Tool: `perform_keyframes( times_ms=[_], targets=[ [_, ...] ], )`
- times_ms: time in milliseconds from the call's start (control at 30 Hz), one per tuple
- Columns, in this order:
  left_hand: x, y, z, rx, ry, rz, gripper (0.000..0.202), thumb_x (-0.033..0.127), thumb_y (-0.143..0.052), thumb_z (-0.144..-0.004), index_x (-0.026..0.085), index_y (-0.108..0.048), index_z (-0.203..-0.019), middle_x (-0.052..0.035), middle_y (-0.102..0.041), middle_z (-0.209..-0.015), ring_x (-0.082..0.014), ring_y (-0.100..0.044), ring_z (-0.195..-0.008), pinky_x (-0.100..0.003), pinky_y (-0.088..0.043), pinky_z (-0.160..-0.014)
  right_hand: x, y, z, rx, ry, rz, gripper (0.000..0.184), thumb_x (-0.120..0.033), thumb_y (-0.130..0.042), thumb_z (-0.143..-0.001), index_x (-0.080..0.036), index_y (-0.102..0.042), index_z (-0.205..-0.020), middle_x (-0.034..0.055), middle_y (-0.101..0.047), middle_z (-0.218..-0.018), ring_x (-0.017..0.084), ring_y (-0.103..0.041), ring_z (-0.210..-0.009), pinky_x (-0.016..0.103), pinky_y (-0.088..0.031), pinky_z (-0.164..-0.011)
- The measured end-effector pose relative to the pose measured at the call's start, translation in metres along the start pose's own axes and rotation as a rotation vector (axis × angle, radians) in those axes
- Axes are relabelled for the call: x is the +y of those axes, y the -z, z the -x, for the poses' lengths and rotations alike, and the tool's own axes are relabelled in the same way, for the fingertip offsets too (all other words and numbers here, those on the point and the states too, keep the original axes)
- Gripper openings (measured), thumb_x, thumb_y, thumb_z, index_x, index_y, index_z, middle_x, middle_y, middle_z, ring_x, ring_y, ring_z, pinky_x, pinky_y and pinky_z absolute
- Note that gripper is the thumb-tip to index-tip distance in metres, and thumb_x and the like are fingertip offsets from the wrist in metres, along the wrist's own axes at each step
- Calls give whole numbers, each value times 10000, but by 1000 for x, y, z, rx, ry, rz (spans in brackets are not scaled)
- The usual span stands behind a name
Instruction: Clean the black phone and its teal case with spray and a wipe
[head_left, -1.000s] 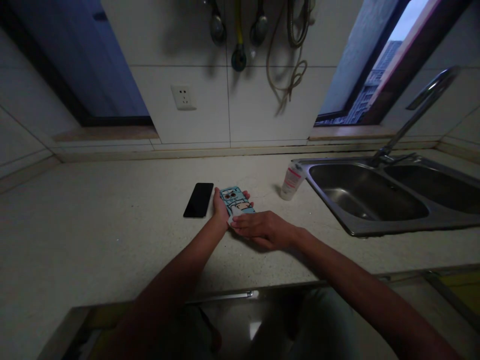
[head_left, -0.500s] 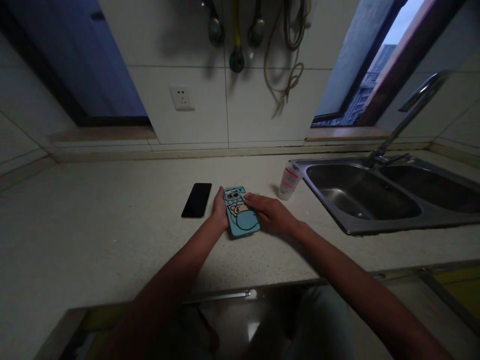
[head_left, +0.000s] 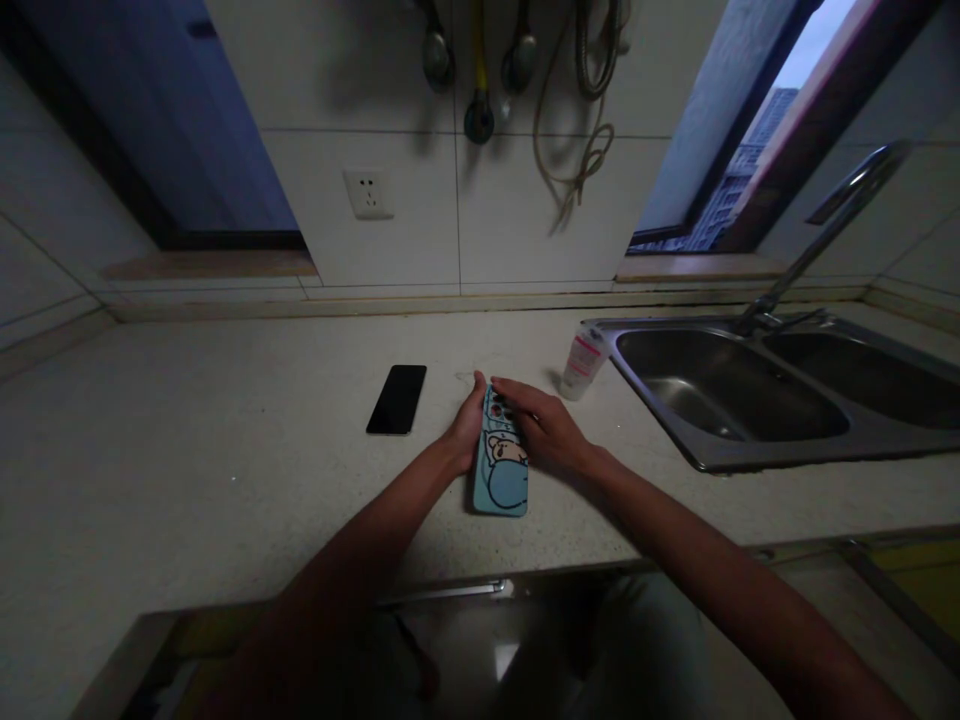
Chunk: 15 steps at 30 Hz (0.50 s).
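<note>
The case lies between the two hands, its patterned face up. The left hand grasps its left edge; the fingers beneath are hidden. The right hand bends over the upper end; whether it grips anything cannot be told. Step in hand, as judged: working that upper end. The next move seems to call for steady left-hand support. Left of the left hand: phone. Beyond the right hand: cup.
</note>
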<state>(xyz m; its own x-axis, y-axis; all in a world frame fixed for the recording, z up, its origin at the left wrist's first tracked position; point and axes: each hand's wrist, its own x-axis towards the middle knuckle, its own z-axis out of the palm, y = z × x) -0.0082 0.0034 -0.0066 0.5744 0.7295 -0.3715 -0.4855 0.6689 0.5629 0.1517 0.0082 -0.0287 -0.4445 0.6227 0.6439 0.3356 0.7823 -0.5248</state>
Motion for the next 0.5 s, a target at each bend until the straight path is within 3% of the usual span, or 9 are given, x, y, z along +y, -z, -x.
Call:
perform_keyframes(
  times_ms=[233, 367, 500],
  targets=[
    [-10, -12, 9, -49, -84, 15, 877, 808, -204, -887, 121, -701, -1111, -168, -760, -946, -299, -734, -979, -433, -581, -883, -20, 1, -4, -25, 164, 18, 600, -113, -404, -976, -304, -391, -1544, 35, -484, -1543, 188, -459, -1429, 465, -408, -1190],
    [-7, -16, 9, 17, -116, 88, 908, 852, -224, -846, 127, -681, -1145, -164, -751, -968, -303, -725, -1003, -449, -566, -925, -24, 3, -3, -41, 235, 53, 636, -62, -394, -947, -268, -385, -1548, 60, -456, -1557, 196, -446, -1435, 461, -420, -1180],
    [3, -11, 3, 122, -188, 198, 859, 873, -275, -821, 146, -674, -1047, -147, -736, -871, -298, -740, -893, -459, -596, -835, -29, 0, -1, -135, 387, 35, 576, -72, -422, -945, -186, -447, -1509, 120, -524, -1504, 205, -452, -1431, 436, -443, -1161]
  ],
)
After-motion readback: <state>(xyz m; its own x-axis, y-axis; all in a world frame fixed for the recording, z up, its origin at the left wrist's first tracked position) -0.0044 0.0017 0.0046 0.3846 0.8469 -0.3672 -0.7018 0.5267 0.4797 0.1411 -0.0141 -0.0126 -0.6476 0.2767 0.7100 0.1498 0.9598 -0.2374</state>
